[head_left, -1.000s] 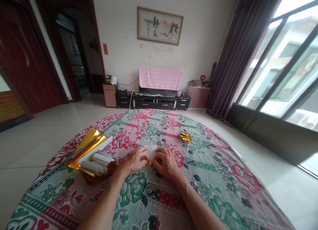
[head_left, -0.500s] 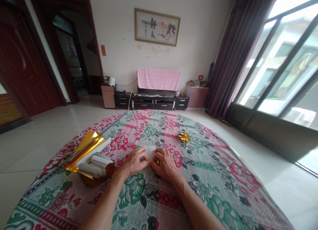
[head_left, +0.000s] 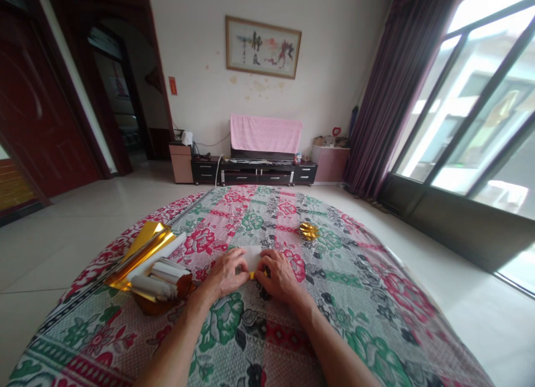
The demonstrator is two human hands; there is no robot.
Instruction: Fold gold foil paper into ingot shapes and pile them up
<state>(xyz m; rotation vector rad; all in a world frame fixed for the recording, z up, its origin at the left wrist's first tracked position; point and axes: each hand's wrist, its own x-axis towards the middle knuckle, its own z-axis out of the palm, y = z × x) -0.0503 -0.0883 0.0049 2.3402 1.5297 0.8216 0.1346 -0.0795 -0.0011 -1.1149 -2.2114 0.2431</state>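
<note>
A small sheet of paper [head_left: 252,258], white on top with a gold strip along its near edge, lies flat on the patterned tablecloth [head_left: 271,309]. My left hand [head_left: 229,271] pinches its left near corner between thumb and curled fingers. On the right side my right hand [head_left: 276,273] grips the same sheet, thumb at the gold edge. A folded gold piece [head_left: 309,231] rests beyond my right hand. To the left, gold foil sheets [head_left: 142,253] and white paper rolls [head_left: 154,287] sit in and over a dark amber container [head_left: 156,306].
Across the room stands a low black cabinet [head_left: 259,177] bearing something under a pink cloth [head_left: 266,133]. A framed picture [head_left: 263,47] hangs above. Purple curtains [head_left: 397,86] and windows are at the right, red-brown doors at the left.
A little more of the gold strip shows at the sheet's near edge between my thumbs. My hands have hardly moved, and the view has shifted slightly.
</note>
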